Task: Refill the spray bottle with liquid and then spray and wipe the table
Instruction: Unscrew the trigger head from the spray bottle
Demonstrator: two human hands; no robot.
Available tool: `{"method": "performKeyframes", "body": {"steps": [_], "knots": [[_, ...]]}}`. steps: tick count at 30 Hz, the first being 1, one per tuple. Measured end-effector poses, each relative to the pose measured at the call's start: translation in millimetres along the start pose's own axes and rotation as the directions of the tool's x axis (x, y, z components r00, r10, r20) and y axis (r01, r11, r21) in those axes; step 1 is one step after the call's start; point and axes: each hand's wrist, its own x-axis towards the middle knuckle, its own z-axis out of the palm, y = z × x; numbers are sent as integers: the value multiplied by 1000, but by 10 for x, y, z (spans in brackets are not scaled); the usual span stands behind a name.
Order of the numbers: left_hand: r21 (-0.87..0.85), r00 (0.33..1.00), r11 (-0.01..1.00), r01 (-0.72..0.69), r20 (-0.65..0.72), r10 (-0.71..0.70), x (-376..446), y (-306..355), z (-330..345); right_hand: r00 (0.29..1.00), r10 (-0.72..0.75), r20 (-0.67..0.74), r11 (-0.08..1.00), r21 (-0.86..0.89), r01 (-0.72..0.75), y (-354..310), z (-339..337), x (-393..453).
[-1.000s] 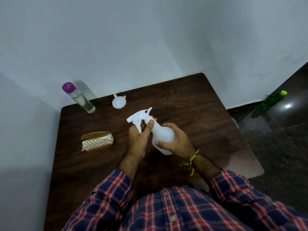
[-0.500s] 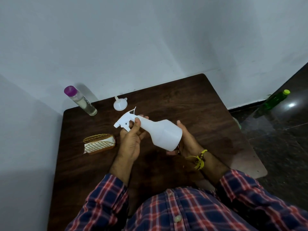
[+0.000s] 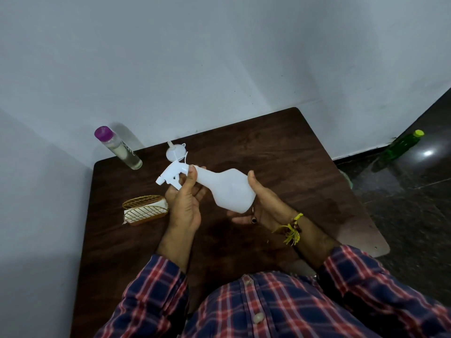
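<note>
Spray bottle (image 3: 227, 191), white and translucent, held lying almost level above the table (image 3: 280, 152), centre of frame; trigger head pointing to the left of the frame, wide base to the right. No liquid level discernible through the plastic.

Left hand (image 3: 183, 206), left of centre: thumb and fingers curled round the bottle's neck just behind the trigger head, clamped on it. Thumb lying along the upper side of the neck.

Right hand (image 3: 261, 206), right of centre: palm cupped under the base, thumb up along the far side of the body, fingers curled beneath; gripping the bottle. Dark ring visible on one finger. Yellow thread band (image 3: 291, 228) tied at the right wrist, tassels hanging loose.

Funnel (image 3: 176, 152), small and white, on the table just above the trigger head in the frame, spout up, partly overlapped by the head.

Clear bottle (image 3: 118, 147) with purple cap, upper left, standing at the table's far left corner against the wall (image 3: 219, 57); pale liquid inside.

Holder (image 3: 145, 209), gold wire with a white pad inside, lying on the table at mid left, just beside the left hand.

Green bottle (image 3: 401, 146) with yellow-green cap, upper right, on the dark floor (image 3: 415, 203) by the wall, well apart from the table.

Plaid sleeves (image 3: 156, 293) and shirt front, red, blue and white, across the lower frame.
</note>
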Motion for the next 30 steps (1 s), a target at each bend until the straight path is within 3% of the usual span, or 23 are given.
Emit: {"method": "performKeyframes", "body": {"steps": [1,4,5,9,13,19,22,25,28,30], "knots": [[-4,1000,1000,-4,3,4,-18,11,3,1000,5,22,1000,11,-6,23,-10,-5],[-7,998,1000,22,-63,-22,-21,13,-30,978,-201,-44,979,5,202,101,-61,16],[10,997,999,30,-77,-29,-33,11,-42,977,-204,-53,979,-4,204,97,-60,17],[82,1000,997,7,-28,-5,-80,-7,-78,1000,13,-22,1000,-3,-13,54,-11,-38],[52,998,999,12,-67,-8,-105,27,-111,977,-213,-29,977,4,213,137,-77,-66],[113,999,993,-29,-22,32,-179,65,-90,1000,-26,-15,1000,-14,26,105,-39,-115],[107,998,993,-44,-49,49,-171,92,-100,995,-93,42,994,66,90,161,-115,-108],[114,998,993,-33,-48,39,-174,96,-106,993,-69,101,990,129,55,138,-147,-126],[82,999,997,-8,-36,11,-197,88,-85,978,-204,34,978,55,202,212,-154,-97],[79,1000,997,-2,-30,5,-217,74,-73,981,-194,2,980,47,193,218,-144,-77]]}}
